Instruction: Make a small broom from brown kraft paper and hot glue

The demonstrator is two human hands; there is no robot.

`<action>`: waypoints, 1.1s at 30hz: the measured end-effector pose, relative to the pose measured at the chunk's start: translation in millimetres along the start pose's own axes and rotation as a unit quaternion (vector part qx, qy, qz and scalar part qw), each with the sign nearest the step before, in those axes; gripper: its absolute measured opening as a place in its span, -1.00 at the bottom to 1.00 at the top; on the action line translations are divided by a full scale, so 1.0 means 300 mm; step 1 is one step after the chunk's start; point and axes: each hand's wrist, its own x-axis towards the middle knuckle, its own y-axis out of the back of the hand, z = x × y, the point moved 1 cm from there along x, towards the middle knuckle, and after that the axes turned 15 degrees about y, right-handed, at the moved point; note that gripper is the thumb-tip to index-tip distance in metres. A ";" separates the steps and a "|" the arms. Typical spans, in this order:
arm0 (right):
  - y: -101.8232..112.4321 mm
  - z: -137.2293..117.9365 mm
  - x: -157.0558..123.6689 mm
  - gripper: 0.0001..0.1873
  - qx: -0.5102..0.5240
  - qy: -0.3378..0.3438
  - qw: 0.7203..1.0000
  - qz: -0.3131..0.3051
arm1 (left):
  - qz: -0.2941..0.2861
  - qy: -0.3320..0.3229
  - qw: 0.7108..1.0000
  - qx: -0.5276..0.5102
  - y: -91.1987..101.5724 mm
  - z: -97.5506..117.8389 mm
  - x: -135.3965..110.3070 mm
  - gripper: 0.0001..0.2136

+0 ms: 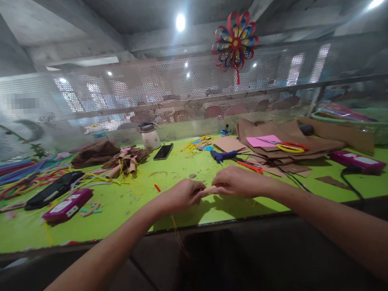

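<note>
Both my hands meet over the near edge of a bright green table (126, 208). My left hand (180, 195) is closed, fingers pinched toward the right. My right hand (237, 181) is closed too, and its fingertips touch the left hand's. Between them sits a small tan rolled piece (210, 190), held at both ends. A thin yellowish strand (176, 230) hangs down from under my left hand.
Brown paper sheets (277, 135) with yellow-handled scissors (290, 148) lie at the right. A blue glue gun (225, 155), a black phone (163, 152), a white jar (150, 136), rolled brown paper pieces (124, 163), magenta boxes (67, 205) and colourful strips (18, 170) surround them. A mesh screen stands behind.
</note>
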 end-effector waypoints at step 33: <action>0.094 -0.020 0.047 -0.47 0.108 -0.038 0.985 -0.127 | -0.119 0.024 0.985 -0.119 0.063 0.062 -0.001 -0.69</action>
